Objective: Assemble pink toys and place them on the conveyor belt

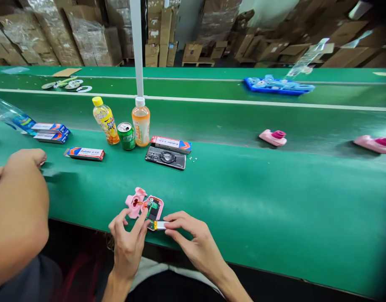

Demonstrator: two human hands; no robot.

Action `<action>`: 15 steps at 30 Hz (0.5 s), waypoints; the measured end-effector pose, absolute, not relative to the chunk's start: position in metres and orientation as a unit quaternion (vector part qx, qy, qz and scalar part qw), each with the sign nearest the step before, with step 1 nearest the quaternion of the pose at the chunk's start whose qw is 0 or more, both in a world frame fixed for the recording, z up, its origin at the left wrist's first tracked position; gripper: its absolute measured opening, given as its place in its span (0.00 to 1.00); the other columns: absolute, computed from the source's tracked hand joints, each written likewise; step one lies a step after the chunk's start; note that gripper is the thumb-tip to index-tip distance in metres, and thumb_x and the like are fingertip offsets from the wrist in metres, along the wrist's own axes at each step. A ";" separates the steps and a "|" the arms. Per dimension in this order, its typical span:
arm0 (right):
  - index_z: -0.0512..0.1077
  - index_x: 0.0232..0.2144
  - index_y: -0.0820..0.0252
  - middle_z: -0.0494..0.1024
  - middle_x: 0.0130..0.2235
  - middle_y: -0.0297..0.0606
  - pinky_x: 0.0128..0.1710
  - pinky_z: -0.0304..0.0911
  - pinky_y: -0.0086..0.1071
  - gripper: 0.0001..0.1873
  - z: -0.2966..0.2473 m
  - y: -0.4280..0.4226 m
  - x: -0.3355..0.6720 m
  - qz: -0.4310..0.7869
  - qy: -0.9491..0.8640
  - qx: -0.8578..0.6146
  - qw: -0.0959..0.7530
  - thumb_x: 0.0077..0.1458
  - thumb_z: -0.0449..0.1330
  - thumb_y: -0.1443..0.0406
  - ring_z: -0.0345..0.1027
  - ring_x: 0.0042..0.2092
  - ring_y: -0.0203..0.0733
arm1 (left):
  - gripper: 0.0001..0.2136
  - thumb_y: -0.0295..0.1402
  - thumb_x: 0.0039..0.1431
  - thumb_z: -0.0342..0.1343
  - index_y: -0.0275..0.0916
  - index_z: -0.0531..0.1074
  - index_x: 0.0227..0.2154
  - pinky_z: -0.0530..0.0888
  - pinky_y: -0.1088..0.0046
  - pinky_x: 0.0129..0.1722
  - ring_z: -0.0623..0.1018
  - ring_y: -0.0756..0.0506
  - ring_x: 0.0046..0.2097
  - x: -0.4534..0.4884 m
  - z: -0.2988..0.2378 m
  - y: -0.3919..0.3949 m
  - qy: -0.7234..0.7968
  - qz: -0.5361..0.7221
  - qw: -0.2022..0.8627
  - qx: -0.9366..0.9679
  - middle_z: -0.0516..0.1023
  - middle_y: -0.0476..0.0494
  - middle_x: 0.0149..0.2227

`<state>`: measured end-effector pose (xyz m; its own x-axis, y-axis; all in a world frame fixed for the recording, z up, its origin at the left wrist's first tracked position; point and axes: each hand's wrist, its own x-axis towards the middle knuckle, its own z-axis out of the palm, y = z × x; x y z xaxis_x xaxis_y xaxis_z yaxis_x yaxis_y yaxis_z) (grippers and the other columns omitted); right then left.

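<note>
A small pink toy shell [139,202] lies open near the front edge of the green table [259,201], showing a green circuit board [153,205] and wires inside. My left hand [128,239] rests its fingertips on the shell's lower left, fingers pinched around it. My right hand [188,235] pinches a small silver battery-like part [160,225] at the shell's lower edge.
Behind stand two drink bottles [141,126], a green can [126,135], a black phone [165,158] and several glue boxes [86,153]. Pink toy pieces [273,137] ride the conveyor; a blue tray [277,86] sits far back. Another person's arm [16,209] is at left.
</note>
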<state>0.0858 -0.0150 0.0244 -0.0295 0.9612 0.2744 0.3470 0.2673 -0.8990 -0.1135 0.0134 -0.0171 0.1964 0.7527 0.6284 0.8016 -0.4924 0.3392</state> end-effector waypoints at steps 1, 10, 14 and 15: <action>0.79 0.36 0.55 0.83 0.41 0.37 0.45 0.73 0.30 0.02 0.026 -0.016 0.085 0.325 -0.645 -0.508 0.470 0.61 0.65 0.67 0.79 0.42 0.39 | 0.12 0.28 0.67 0.58 0.45 0.78 0.50 0.78 0.64 0.43 0.71 0.45 0.43 -0.113 -0.016 0.014 -0.502 -0.393 0.004 -0.771 0.66 0.38 0.50; 0.78 0.36 0.55 0.83 0.41 0.39 0.45 0.75 0.33 0.03 0.031 -0.020 0.088 0.277 -0.649 -0.531 0.469 0.63 0.64 0.67 0.79 0.42 0.42 | 0.13 0.26 0.69 0.54 0.43 0.76 0.51 0.82 0.65 0.46 0.76 0.45 0.48 -0.109 -0.009 0.025 -0.388 -0.376 -0.109 -0.835 0.64 0.37 0.59; 0.77 0.37 0.56 0.83 0.42 0.40 0.45 0.75 0.32 0.04 0.026 -0.023 0.096 0.259 -0.680 -0.517 0.452 0.64 0.62 0.68 0.79 0.44 0.41 | 0.11 0.21 0.66 0.55 0.39 0.76 0.46 0.81 0.71 0.43 0.76 0.48 0.44 -0.100 -0.014 0.017 -0.412 -0.424 -0.126 -0.797 0.67 0.39 0.52; 0.77 0.38 0.56 0.82 0.43 0.40 0.46 0.75 0.32 0.05 0.025 -0.023 0.098 0.251 -0.694 -0.509 0.443 0.64 0.61 0.69 0.78 0.45 0.41 | 0.11 0.20 0.66 0.54 0.39 0.76 0.46 0.81 0.73 0.43 0.76 0.49 0.44 -0.099 -0.015 0.015 -0.417 -0.427 -0.135 -0.791 0.69 0.41 0.50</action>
